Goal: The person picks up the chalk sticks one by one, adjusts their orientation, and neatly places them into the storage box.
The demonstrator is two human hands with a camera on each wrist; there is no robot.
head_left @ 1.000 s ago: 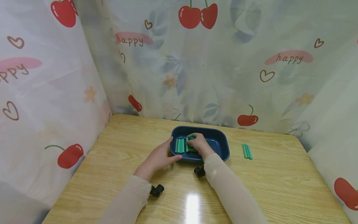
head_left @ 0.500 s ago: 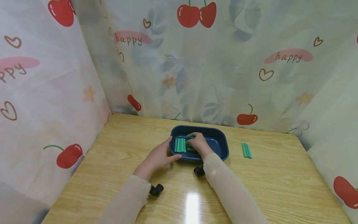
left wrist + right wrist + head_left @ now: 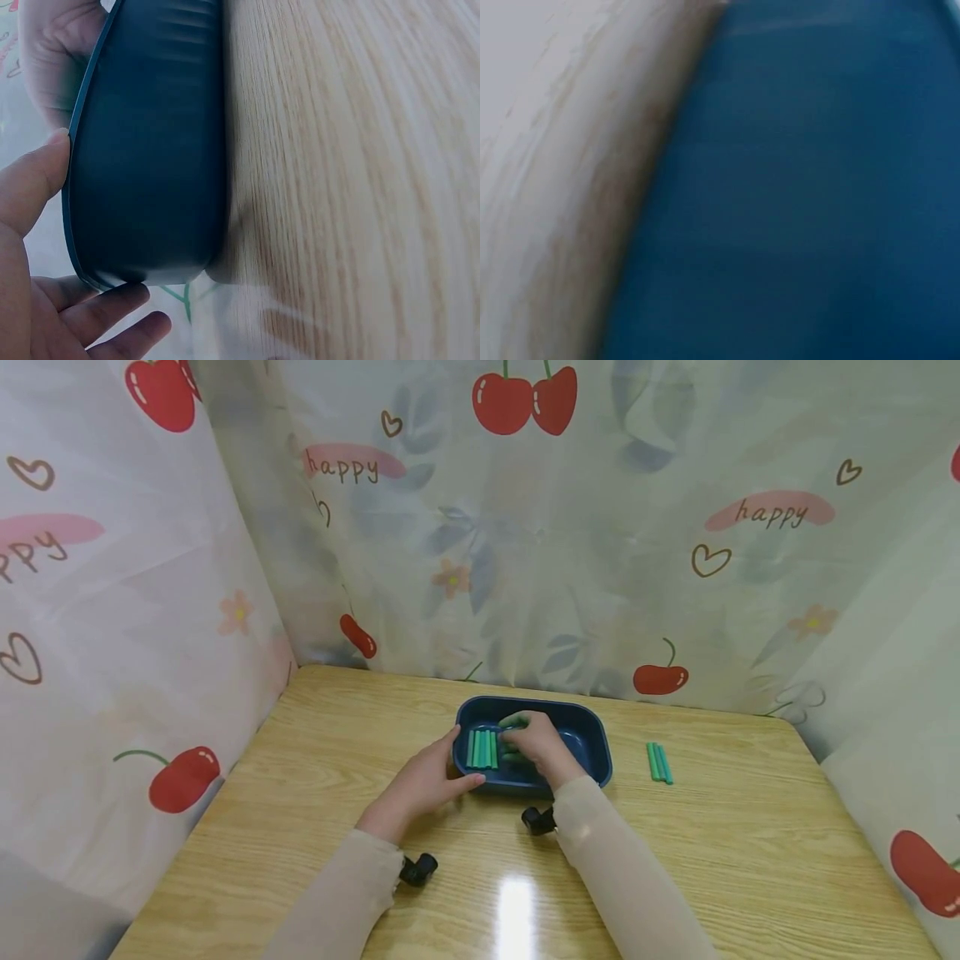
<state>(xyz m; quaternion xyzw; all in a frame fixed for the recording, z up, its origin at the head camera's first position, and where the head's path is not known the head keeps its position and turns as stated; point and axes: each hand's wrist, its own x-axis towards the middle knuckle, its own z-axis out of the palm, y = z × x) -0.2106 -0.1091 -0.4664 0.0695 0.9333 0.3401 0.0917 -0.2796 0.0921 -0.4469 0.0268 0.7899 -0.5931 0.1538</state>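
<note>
A dark blue tub (image 3: 592,781) stands on the table. Several short green sticks (image 3: 482,749) lie side by side at its left end. My left hand (image 3: 422,781) holds that end, thumb along the near side and fingers around the end wall. In the left wrist view, the left thumb (image 3: 41,176) touches the rim. My right hand (image 3: 536,742) is inside the tub, just right of the row, its fingers bent and spread apart with no stick seen between them. The right wrist view is blurred, with only the blue tub (image 3: 780,180) and a pale surface.
Two more sticks (image 3: 659,763), light green and teal, lie together on the wooden table (image 3: 720,860) right of the tub. Behind stands a printed curtain (image 3: 540,543). A black wrist camera (image 3: 418,869) sits at the left cuff.
A stick that lay apart from the row, at my right fingers, has moved left against the others. The right fingers have drawn slightly away from it. The left hand keeps its place.
</note>
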